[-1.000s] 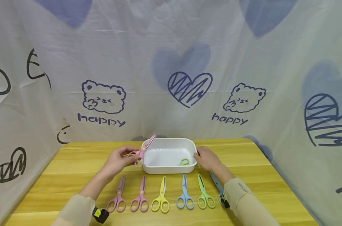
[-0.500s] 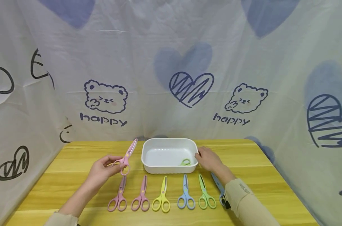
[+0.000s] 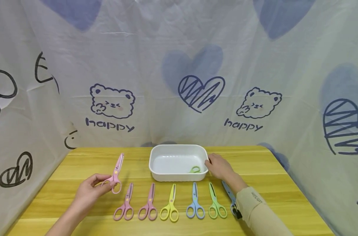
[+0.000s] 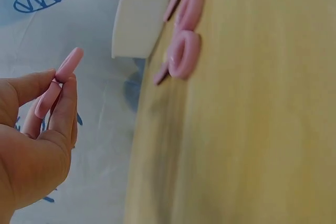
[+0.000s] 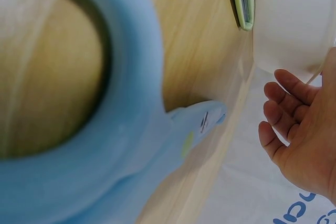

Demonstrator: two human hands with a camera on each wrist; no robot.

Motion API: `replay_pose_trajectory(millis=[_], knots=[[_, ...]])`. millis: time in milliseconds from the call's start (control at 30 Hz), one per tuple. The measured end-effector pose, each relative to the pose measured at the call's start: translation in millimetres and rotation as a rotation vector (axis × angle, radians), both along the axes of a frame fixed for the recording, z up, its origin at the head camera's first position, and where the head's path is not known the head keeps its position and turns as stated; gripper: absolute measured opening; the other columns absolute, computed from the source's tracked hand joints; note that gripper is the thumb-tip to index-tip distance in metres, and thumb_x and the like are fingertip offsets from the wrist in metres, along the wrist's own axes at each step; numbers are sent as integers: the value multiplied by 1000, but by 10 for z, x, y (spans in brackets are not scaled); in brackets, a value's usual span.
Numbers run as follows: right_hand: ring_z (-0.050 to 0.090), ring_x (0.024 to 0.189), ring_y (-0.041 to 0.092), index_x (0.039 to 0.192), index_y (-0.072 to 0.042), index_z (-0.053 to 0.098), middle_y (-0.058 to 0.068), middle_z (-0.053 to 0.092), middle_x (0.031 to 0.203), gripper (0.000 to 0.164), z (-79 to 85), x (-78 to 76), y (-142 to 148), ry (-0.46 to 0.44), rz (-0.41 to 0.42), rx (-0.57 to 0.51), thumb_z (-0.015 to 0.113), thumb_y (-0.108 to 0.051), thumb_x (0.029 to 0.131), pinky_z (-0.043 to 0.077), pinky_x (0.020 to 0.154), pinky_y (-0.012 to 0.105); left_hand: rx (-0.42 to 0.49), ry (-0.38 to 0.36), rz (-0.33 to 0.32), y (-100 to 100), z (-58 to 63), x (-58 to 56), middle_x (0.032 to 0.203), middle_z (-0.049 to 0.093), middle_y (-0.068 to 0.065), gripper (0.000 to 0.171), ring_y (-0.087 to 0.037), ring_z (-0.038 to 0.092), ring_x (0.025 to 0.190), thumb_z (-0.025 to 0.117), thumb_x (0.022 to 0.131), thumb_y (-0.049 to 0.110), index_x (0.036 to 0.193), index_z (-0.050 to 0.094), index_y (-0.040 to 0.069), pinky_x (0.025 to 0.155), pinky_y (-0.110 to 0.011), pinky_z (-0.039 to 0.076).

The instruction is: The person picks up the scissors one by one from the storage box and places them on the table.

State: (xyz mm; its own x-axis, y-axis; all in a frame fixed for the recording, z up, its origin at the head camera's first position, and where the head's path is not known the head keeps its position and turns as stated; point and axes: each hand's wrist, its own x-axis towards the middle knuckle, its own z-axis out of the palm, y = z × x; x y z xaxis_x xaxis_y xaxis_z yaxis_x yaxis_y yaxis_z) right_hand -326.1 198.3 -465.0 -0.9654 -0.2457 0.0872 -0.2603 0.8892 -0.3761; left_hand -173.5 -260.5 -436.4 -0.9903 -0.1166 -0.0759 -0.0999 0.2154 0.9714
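Observation:
My left hand (image 3: 91, 191) pinches a pair of pink scissors (image 3: 116, 173) by the finger loops, blades up, above the table's left side. In the left wrist view, thumb and fingers close on a pink loop (image 4: 70, 66). My right hand (image 3: 221, 166) grips the right rim of a white plastic box (image 3: 162, 178), thumb at the edge; in the right wrist view its other fingers (image 5: 283, 114) curl loosely by the outer wall. Green scissors (image 3: 193, 171) lie inside the box, mostly hidden by the front wall except a loop.
A row of scissors lies before the box: pink (image 3: 126, 201), another pink (image 3: 149, 201), yellow (image 3: 171, 201), blue (image 3: 195, 199), green (image 3: 215, 200), and blue (image 3: 229, 193) partly under the right forearm. A printed cloth (image 3: 155, 111) hangs behind the wooden table (image 3: 66, 170).
My left hand has carried the pink scissors leftward and toward me, away from the box's left rim. The right hand stays at the box's right rim.

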Motion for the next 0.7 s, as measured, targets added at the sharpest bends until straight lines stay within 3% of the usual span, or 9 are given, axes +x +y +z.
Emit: replay_pose_trajectory(millis=[233, 467, 700], knots=[[61, 114, 34, 131, 1, 64, 16, 66, 122, 40, 16, 3, 1, -5, -3, 3, 48, -27, 106, 48, 103, 53, -91, -81, 32, -162, -132, 143, 122, 69, -3, 53, -4, 64, 96, 80, 93, 23, 132, 60, -5, 83, -23, 54], [61, 114, 34, 128, 1, 64, 15, 66, 121, 39, 43, 20, -3, -3, -5, 12, 48, -27, 106, 48, 102, 52, -147, -98, 7, -281, -260, 274, 124, 69, -16, 45, -4, 65, 94, 77, 94, 15, 128, 61, -11, 80, -25, 57], [60, 119, 36, 133, 1, 63, 16, 65, 127, 41, 37, 24, -7, -21, -12, 11, 47, -27, 106, 46, 106, 53, -281, -146, -16, -348, -343, 320, 120, 72, -14, 43, -2, 61, 96, 78, 93, 18, 124, 66, -9, 78, -21, 54]])
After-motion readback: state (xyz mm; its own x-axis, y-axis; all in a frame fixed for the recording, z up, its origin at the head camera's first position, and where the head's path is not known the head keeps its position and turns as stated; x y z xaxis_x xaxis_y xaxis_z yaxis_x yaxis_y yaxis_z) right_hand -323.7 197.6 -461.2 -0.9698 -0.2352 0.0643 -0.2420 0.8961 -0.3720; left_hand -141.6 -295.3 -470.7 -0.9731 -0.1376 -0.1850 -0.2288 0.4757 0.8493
